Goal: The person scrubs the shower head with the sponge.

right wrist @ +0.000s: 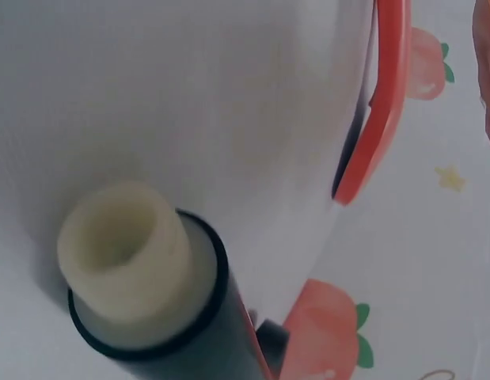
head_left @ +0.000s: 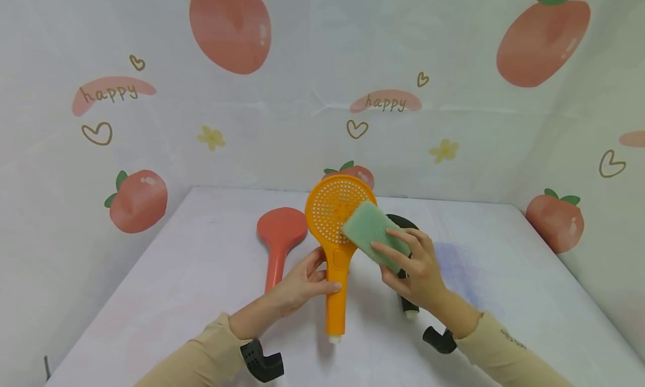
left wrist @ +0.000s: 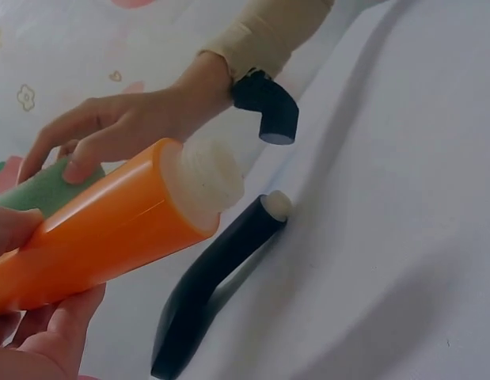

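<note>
- Gripping the orange shower head by its handle, the left hand has its thumb across the front and its fingers round behind; the pale threaded end stays clear below the grip.
- The right hand pinches a green sponge, fingers spread over the upper face and the thumb underneath.
- The orange shower head is up off the worktop, between the two hands, holes facing the wearer; the sponge's corner overlaps the lower right of the holed face.
- The step in hand looks like wiping that face; the next move seems to call for a steady handle and light, even sponge pressure across the holes.
- Behind the right hand lies a black shower head; beyond the left forearm, a red shower head, smooth back upward.
- Hard to make out: whether the sponge presses or merely hovers. Sponge and hand cover most of the black head, and the left arm hides the red handle's lower end. The right wrist view misses the sponge, cuts off the left hand at its edge, and shows an unclear dark block.
</note>
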The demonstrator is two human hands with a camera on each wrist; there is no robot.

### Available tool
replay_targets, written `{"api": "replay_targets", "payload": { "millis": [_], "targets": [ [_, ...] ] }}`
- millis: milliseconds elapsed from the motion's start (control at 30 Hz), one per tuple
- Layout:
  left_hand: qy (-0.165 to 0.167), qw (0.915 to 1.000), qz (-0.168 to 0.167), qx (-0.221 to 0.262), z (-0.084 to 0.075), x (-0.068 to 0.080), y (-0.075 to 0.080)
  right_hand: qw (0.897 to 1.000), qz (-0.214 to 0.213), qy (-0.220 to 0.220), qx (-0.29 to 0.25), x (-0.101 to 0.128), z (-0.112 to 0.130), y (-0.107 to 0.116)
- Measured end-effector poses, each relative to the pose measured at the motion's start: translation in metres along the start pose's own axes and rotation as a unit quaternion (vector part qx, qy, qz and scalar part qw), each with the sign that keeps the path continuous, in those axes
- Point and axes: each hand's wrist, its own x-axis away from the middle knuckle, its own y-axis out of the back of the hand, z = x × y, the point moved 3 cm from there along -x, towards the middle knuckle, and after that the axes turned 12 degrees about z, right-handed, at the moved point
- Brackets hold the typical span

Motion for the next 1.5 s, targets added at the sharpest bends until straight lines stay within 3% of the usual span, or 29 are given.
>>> {"api": "replay_targets", "payload": {
  "millis": [167,367,567,700,900,1133,1500],
  "targets": [
    [-0.007,0.9999,-0.009,0.002,-0.003,0.0,-0.001,1.0,0.006,0.01,-0.012,0.003,0.009,-0.003],
    [-0.024,0.9997,0.003,0.001,-0.007,0.0,-0.002,0.999,0.022,0.021,-0.029,0.006,0.016,-0.003],
    [-0.045,0.9984,0.029,-0.018,-0.008,0.0,-0.001,0.999,0.017,0.047,-0.007,0.006,0.018,-0.002],
    [-0.041,0.9987,0.022,-0.022,-0.007,-0.001,0.002,0.998,0.011,0.058,-0.001,0.007,0.018,-0.002],
    [-0.012,0.9993,-0.021,0.027,-0.008,-0.003,0.003,0.998,0.013,0.059,0.006,0.007,0.018,-0.003],
    [0.008,0.9959,-0.088,-0.017,-0.012,-0.004,0.002,0.998,0.021,0.056,0.004,0.008,0.017,-0.003],
    [-0.01,0.9877,-0.153,-0.031,-0.016,-0.004,0.011,0.997,0.052,0.047,0.011,0.009,0.016,-0.007]
  ]
}}
